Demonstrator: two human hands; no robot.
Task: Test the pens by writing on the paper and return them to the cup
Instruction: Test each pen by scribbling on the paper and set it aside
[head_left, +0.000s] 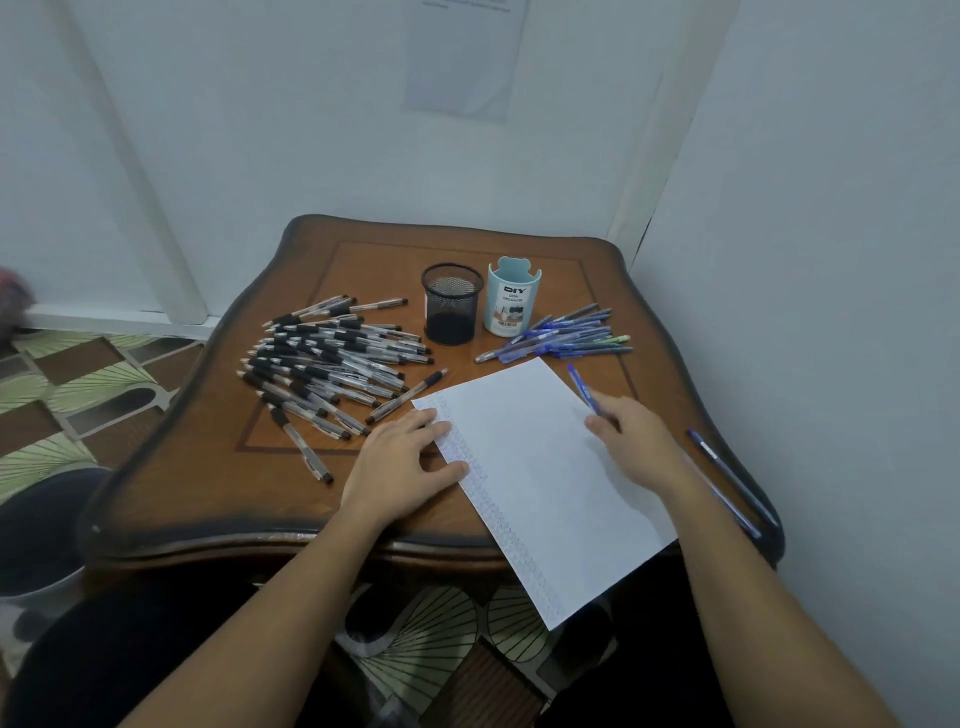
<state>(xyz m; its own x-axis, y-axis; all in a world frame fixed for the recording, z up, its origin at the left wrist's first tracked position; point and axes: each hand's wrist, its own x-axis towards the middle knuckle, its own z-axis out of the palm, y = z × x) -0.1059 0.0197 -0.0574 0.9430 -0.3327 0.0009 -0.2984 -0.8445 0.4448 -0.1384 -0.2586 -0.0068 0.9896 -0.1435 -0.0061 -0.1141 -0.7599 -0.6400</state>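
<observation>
A white sheet of paper (540, 467) lies slanted on the wooden table (218, 467), its near corner hanging over the front edge. My left hand (402, 465) rests flat on the paper's left edge, fingers spread. My right hand (636, 441) grips a blue pen (583, 387) at the paper's right side, tip down. A black mesh cup (451, 303) and a light blue cup (512, 296) stand upright at the back. A heap of black pens (327, 358) lies left of the cups; several blue pens (566, 335) lie to their right.
Two more blue pens (732, 478) lie near the table's right edge, beside my right forearm. One black pen (408, 397) lies apart, just left of the paper. A white wall stands close on the right. A dark bin (36, 530) sits on the patterned floor at left.
</observation>
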